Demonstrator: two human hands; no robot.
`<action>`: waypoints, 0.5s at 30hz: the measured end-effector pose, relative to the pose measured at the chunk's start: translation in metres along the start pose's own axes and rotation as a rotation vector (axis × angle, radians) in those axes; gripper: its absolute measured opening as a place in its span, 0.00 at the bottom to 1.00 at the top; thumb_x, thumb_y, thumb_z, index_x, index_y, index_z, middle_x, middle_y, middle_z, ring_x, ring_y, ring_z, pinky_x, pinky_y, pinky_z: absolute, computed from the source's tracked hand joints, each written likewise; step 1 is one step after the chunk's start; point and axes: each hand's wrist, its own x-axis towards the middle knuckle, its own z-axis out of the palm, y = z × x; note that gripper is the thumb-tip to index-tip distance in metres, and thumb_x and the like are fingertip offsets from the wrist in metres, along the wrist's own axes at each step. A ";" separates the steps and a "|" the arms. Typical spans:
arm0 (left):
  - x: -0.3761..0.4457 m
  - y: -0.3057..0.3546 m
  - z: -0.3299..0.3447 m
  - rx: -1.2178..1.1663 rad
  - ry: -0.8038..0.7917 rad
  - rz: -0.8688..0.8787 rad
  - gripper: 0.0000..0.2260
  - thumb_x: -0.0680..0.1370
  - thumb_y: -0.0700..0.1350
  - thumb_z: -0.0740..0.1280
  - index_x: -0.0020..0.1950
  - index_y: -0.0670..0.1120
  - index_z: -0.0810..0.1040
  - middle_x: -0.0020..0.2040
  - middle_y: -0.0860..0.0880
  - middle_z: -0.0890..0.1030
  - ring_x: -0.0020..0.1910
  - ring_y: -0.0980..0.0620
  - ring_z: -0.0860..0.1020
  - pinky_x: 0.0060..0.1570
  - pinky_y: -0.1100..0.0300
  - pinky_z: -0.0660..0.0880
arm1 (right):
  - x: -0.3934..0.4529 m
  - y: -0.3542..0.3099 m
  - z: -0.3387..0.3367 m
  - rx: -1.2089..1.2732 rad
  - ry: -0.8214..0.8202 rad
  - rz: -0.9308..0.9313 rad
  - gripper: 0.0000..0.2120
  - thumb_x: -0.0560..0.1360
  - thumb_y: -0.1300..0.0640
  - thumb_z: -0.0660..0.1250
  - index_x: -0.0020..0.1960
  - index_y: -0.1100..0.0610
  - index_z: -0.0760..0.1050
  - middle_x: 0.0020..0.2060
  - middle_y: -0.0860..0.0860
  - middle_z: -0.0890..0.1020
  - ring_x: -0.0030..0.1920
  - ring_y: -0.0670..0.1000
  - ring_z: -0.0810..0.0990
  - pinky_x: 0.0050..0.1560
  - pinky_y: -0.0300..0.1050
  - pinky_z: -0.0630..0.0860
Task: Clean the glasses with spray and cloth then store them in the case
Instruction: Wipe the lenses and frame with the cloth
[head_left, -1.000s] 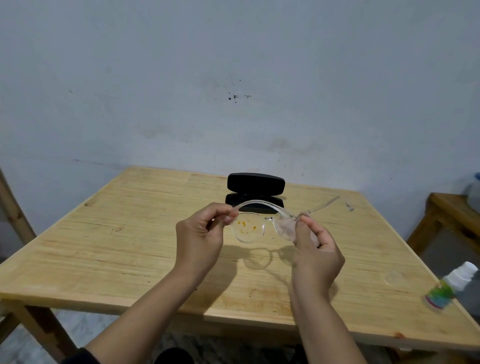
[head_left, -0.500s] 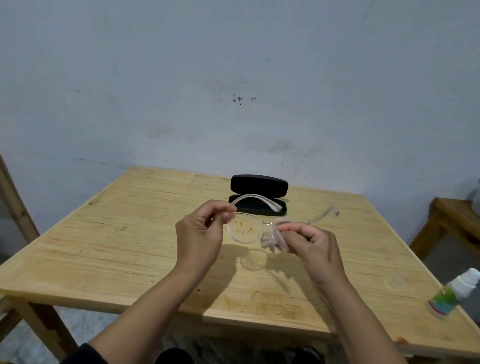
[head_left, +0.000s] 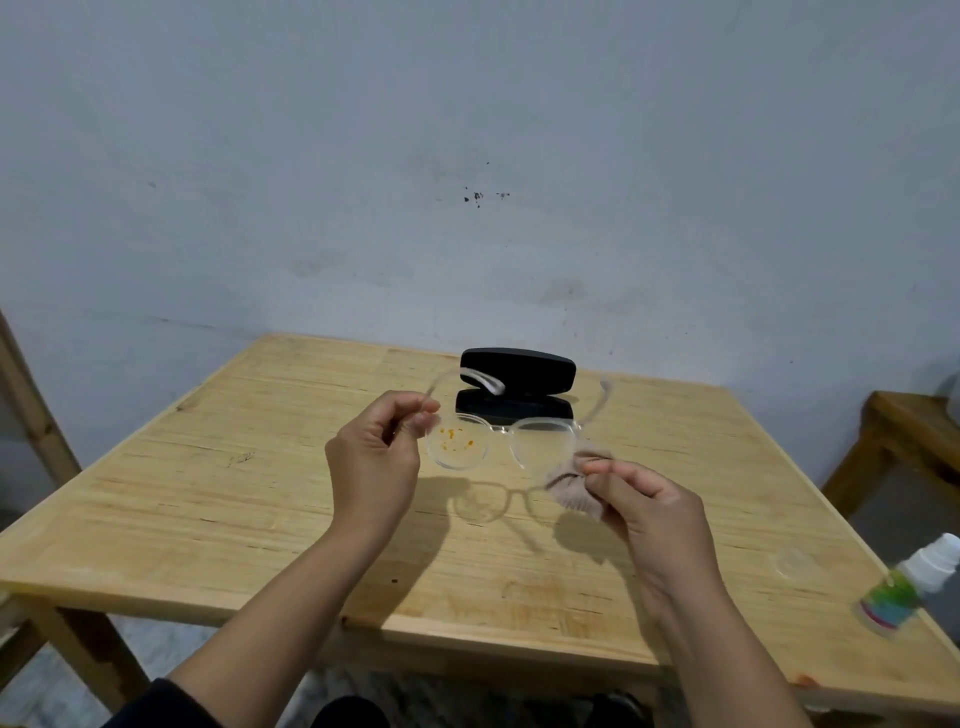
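Head view: clear-framed glasses (head_left: 501, 441), crumpled cloth (head_left: 569, 491).

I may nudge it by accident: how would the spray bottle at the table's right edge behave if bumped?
The spray bottle looks small and plastic, so probably light. It lies tilted on its side near the table edge, so a bump would likely roll or slide it off.

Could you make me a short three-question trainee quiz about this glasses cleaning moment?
1. True or false: the case is open.
2. Which lens of the glasses carries orange specks: A, the one by the left hand, or B, the one by the right hand?
3. What does the right hand pinch?

Key:
1. True.
2. A.
3. The cloth.
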 end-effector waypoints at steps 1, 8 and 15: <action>0.001 -0.002 -0.001 0.008 0.017 -0.010 0.10 0.73 0.36 0.69 0.40 0.52 0.81 0.37 0.63 0.83 0.40 0.63 0.81 0.40 0.75 0.73 | 0.000 0.002 -0.001 0.067 0.029 0.040 0.07 0.70 0.67 0.69 0.40 0.58 0.84 0.45 0.50 0.87 0.50 0.52 0.83 0.52 0.49 0.78; -0.005 0.000 0.007 0.011 0.066 -0.035 0.10 0.73 0.36 0.69 0.40 0.52 0.81 0.37 0.66 0.82 0.38 0.66 0.79 0.38 0.77 0.70 | -0.016 0.009 0.022 0.588 0.077 0.305 0.06 0.71 0.71 0.65 0.47 0.66 0.77 0.44 0.59 0.82 0.41 0.50 0.83 0.37 0.36 0.81; -0.013 0.005 0.016 0.029 0.066 -0.006 0.10 0.73 0.37 0.70 0.40 0.53 0.81 0.36 0.69 0.80 0.37 0.67 0.79 0.38 0.77 0.70 | -0.019 0.001 0.054 0.796 0.032 0.358 0.06 0.72 0.73 0.64 0.47 0.66 0.76 0.40 0.59 0.81 0.42 0.51 0.82 0.51 0.45 0.80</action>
